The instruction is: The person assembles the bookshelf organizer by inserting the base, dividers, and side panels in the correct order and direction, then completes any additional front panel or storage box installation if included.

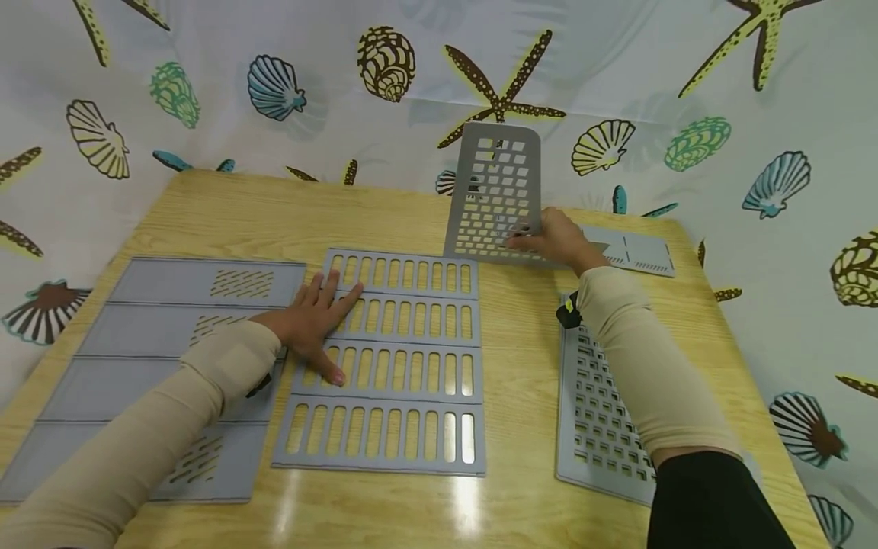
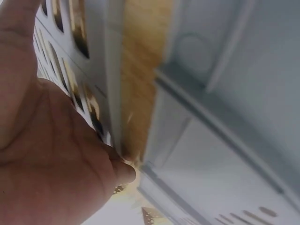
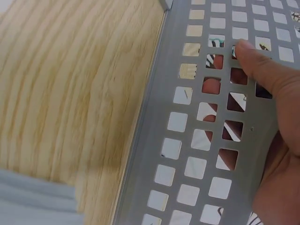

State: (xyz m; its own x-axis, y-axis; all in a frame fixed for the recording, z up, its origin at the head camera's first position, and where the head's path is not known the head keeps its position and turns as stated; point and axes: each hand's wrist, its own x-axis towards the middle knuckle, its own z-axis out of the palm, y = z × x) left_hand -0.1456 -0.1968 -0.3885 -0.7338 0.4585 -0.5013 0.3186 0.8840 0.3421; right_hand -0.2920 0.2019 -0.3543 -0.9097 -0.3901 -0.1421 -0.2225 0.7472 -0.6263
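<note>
1. Right hand (image 1: 559, 242): the fingers grasped the square-holed panel (image 1: 495, 197) near its lower right part. The thumb lay on the near face; other fingertips showed through the holes from behind.
2. Position of that panel: it stood steeply tilted toward the far side of the counter (image 1: 521, 396), its upper corners rounded and its top in front of the shell-print sheet (image 1: 425, 76). Whether its lower edge touched the counter could not be told.
3. Left hand (image 1: 312, 320): the fingers were released, spread over the left edge of the slotted panels (image 1: 401, 343), with the thumb pointing toward the near side. How firmly the hand pressed could not be told.
4. Slotted panels: four rows of upright slots lay flat at the middle of the counter, their near edge set back from the person.
5. Left side: solid panels (image 1: 158, 332) with slanted slits lay in four rows, partly under the left sleeve. Only a narrow strip of wood separated them from the slotted panels.
6. Right side: a lattice panel (image 1: 607, 427) lay beneath the right forearm, partly hidden. Light grey panels (image 1: 641, 250) lay near the far right corner.
7. Open room: a wide bare lane ran between the slotted panels and the lattice panel; more bare wood lay along the far left edge.
</note>
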